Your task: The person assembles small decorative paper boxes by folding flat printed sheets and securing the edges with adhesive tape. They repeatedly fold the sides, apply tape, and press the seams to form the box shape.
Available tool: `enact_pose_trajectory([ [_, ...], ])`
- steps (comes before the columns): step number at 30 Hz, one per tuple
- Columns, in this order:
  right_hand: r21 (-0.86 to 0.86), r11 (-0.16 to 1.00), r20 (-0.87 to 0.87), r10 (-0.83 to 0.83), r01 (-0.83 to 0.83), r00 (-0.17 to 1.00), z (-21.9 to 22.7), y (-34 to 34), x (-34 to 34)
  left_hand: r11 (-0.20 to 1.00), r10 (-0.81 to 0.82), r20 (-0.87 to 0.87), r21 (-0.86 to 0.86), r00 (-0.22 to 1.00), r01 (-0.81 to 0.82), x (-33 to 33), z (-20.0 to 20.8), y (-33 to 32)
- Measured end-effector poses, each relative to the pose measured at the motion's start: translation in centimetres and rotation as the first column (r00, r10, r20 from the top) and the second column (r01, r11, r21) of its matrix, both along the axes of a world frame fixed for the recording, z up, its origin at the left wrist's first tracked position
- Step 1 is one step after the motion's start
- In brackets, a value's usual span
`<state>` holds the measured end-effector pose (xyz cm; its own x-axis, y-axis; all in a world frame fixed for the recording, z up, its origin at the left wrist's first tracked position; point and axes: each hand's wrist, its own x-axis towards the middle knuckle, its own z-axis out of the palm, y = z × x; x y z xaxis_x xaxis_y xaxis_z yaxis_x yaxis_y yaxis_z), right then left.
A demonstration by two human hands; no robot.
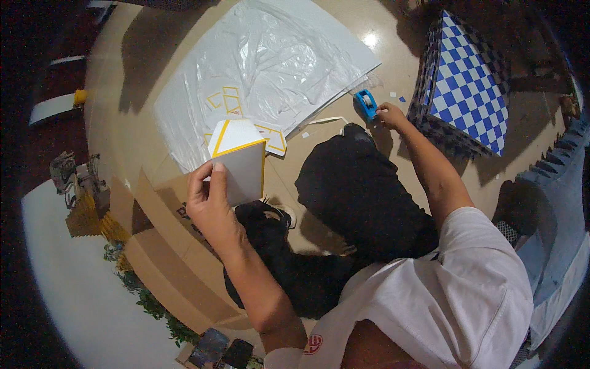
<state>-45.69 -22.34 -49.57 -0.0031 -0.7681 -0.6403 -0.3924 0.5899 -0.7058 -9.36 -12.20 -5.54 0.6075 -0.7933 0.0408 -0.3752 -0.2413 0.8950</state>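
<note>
My left hand pinches a folded white card box with yellow edges between thumb and fingers. It is held up in front of me, over the near edge of the plastic-covered white sheets. To the right, my right arm reaches out past my knee. The fingers of my right hand are drawn together at the near end of a blue tape dispenser, which stands on the floor with a roll in it. Whatever lies between those fingertips is too small to make out.
A stack of white sheets under clear plastic spreads ahead, with yellow-lined white card pieces on it. Blue-and-white checked panels are piled at the far right. An open cardboard box stands at my left, beside green plants.
</note>
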Motion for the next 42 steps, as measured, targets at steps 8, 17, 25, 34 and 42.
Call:
enact_pose_trajectory([
  [8,0.091,0.993,0.070,-0.076,0.070,0.995,1.7,-0.4,1.4,0.996,0.074,-0.241,0.067,0.968,-0.059,-0.4,-0.4,-0.9],
  [17,0.160,0.967,0.326,-0.240,0.197,0.914,5.1,2.5,1.8,0.992,0.115,-0.395,-0.005,0.912,-0.127,0.0,-1.6,-1.0],
  [25,0.254,0.882,0.413,-0.469,0.396,0.780,1.4,3.6,3.0,0.984,0.138,-0.508,-0.029,0.850,-0.177,0.2,-2.6,-0.9],
  [34,-0.015,0.970,0.174,-0.235,0.241,0.956,-2.4,4.8,4.7,0.951,0.164,-0.514,-0.143,0.842,-0.273,-0.6,-1.6,-1.6],
  [42,-0.255,0.951,0.684,0.050,0.174,0.728,33.1,-2.1,17.2,0.922,0.234,-0.050,-0.306,0.971,-0.238,-0.7,-0.7,-0.7],
])
